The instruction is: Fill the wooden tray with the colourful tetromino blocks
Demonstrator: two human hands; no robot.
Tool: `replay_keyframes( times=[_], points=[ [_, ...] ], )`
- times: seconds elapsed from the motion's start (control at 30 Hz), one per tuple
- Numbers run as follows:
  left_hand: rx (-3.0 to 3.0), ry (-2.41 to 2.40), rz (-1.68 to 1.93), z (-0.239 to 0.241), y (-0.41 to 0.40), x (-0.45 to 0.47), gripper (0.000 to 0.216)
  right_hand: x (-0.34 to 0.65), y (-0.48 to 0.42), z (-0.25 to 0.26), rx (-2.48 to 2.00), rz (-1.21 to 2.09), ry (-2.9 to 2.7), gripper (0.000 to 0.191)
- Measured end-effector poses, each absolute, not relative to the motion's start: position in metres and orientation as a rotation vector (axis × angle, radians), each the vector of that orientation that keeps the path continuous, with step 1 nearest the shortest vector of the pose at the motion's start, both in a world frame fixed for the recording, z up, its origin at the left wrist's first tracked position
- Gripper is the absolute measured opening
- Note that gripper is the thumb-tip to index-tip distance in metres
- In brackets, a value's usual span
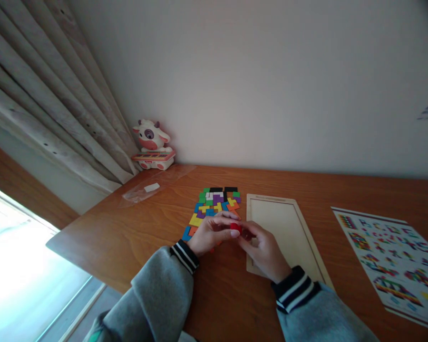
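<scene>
Between my two hands is a small red puzzle piece [236,227]. My left hand [214,232] pinches it from the left, the thumb lying along its near side. From the right, the fingertips of my right hand [266,247] close on the same piece; its exact shape is partly covered by the fingers. Colourful flat block pieces [214,198] lie grouped on the table just beyond my left hand, some hidden under it. A pale wooden tray [271,195] with a raised rim lies beneath and beyond my right hand.
A printed sheet of coloured patterns [392,266] lies on the brown table [157,218] at the right. At the back left, a cow toy with a keyboard [153,145] stands near a clear plastic bag [139,194]. A curtain [57,90] hangs by the bright window.
</scene>
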State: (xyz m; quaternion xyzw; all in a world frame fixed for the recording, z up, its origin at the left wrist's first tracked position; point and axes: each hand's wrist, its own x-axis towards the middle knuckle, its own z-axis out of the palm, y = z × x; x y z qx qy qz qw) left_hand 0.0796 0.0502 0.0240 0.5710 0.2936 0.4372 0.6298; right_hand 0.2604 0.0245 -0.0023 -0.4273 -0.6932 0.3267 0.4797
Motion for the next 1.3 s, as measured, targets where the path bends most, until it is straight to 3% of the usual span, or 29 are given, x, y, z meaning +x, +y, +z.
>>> replay_keyframes(
  times=[0.27, 0.47, 0.67, 0.87, 1.0, 1.3],
  points=[
    [1.336, 0.630, 0.980, 0.021, 0.050, 0.082, 0.025, 0.272, 0.024, 0.003, -1.103, 0.577, -1.835, 0.022],
    [1.246, 0.756, 1.012, 0.012, 0.049, 0.086, 0.047, 0.296, 0.033, 0.002, -1.199, 0.428, -1.827, 0.019],
    [1.170, 0.855, 1.023, 0.011, 0.055, 0.105, 0.039, 0.349, 0.051, -0.008, -1.336, 0.286, -1.733, 0.028],
    [1.805, 0.938, 0.786, 0.005, 0.061, 0.139, 0.029, 0.396, 0.056, -0.023, -1.637, 0.226, -1.681, 0.031],
    [2.240, 0.894, 0.817, -0.002, 0.059, 0.140, 0.017, 0.402, 0.053, -0.026, -1.689, 0.132, -1.707, 0.030],
    [2.539, 0.785, 0.638, 0.003, 0.053, 0.126, 0.029, 0.372, 0.043, -0.018, -1.461, 0.263, -1.845, 0.025]
  ],
)
